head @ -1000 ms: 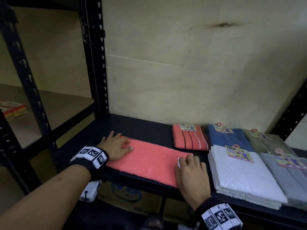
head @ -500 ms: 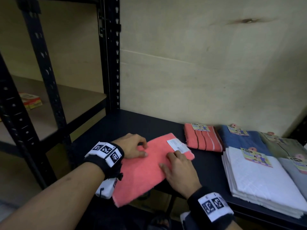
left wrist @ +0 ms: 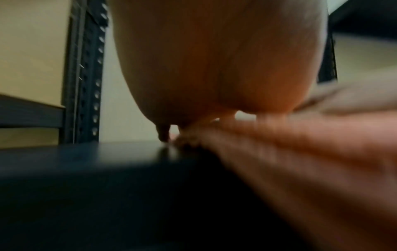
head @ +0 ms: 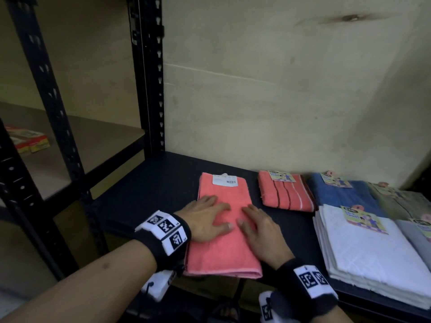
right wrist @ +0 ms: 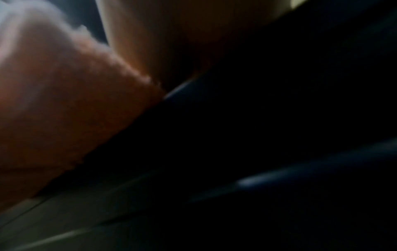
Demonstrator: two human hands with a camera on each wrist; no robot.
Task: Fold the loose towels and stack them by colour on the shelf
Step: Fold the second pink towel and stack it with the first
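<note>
A coral-pink towel (head: 224,255), folded into a long rectangle with a white label at its far end, lies on the dark shelf (head: 149,192); its near end hangs slightly over the front edge. My left hand (head: 205,217) lies flat on its left half, fingers spread. Beside it my right hand (head: 258,226) presses flat on the right half. A folded coral striped towel (head: 285,194) sits just to the right. In the left wrist view the palm (left wrist: 214,59) rests on blurred pink cloth (left wrist: 311,161). The right wrist view is dark, with pink cloth (right wrist: 53,110) at its left.
Folded blue (head: 345,197), olive (head: 401,201), white (head: 368,257) and grey (head: 417,238) towels fill the shelf's right side. A black slotted upright (head: 147,73) stands at the left, beyond it a wooden shelf (head: 93,141) with small red-yellow boxes (head: 28,141). A plywood wall is behind.
The pink towel, earlier spread sideways, has been folded and turned lengthwise, label at the far end. Both hands have come together flat on its middle.
</note>
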